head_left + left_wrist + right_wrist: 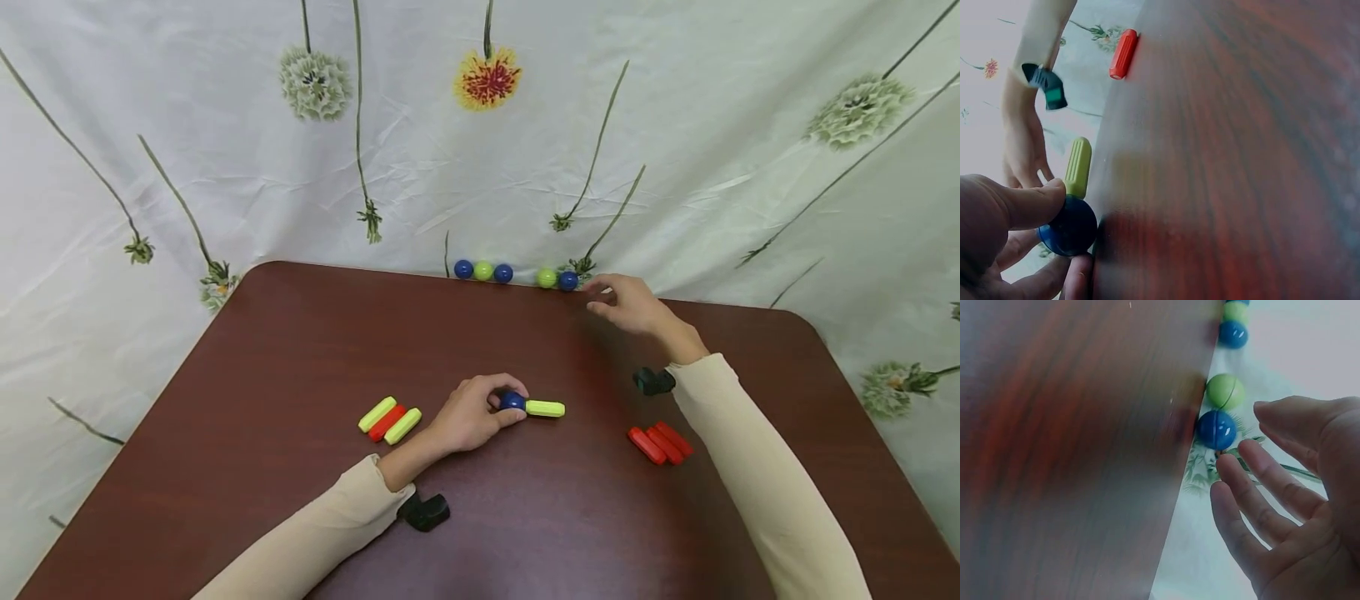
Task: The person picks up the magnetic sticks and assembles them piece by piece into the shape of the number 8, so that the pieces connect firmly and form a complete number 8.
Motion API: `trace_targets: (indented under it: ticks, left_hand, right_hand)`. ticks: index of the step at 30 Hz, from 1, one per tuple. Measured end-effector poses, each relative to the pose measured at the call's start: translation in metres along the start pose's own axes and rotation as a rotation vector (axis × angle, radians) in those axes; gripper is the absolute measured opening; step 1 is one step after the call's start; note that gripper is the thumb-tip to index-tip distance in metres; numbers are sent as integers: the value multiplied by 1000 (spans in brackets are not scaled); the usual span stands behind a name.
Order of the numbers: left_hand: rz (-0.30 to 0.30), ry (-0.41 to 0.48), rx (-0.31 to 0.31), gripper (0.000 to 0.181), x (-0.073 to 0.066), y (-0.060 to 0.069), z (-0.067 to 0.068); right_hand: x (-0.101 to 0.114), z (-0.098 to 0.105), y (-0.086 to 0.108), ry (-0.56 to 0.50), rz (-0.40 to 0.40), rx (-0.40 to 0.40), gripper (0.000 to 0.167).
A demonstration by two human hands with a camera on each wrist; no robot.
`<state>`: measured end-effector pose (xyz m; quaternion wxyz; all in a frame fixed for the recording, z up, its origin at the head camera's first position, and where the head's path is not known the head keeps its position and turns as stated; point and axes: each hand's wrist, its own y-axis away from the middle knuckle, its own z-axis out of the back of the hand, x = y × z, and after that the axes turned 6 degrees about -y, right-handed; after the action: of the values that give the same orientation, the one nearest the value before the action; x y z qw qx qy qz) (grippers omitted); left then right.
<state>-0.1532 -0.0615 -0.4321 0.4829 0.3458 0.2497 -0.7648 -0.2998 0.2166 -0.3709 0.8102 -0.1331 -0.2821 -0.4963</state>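
My left hand grips a blue ball between thumb and fingers at the middle of the table. A yellow-green stick extends to the right from that ball; in the left wrist view the stick meets the ball end-on. At the table's far edge my right hand holds nothing, its fingers spread and slightly bent. Just beside its fingertips lies another blue ball, with a green ball touching it. The right wrist view shows a small gap between the fingers and that blue ball.
Two blue balls with a green ball between them sit farther left along the table's far edge. Two yellow-green sticks flank a red stick left of my left hand. Several red sticks lie at the right. Flowered cloth hangs behind.
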Motion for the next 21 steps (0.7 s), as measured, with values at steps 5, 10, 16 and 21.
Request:
trace_targets:
  ticks: [5, 10, 16, 21]
  left_hand:
    - [10, 4, 10, 22, 0, -1, -1]
    - [15, 8, 20, 22, 0, 0, 1]
    - [13, 10, 26, 21, -2, 1, 2]
    - [14, 13, 24, 20, -2, 1, 2]
  right_hand:
    - [-4, -1, -21, -5, -77, 4, 45]
    - [-2, -8, -39, -31, -93, 28, 53]
    - [-2, -14, -47, -27, -148, 44, 52]
    - [-8, -20, -49, -35, -196, 62, 51]
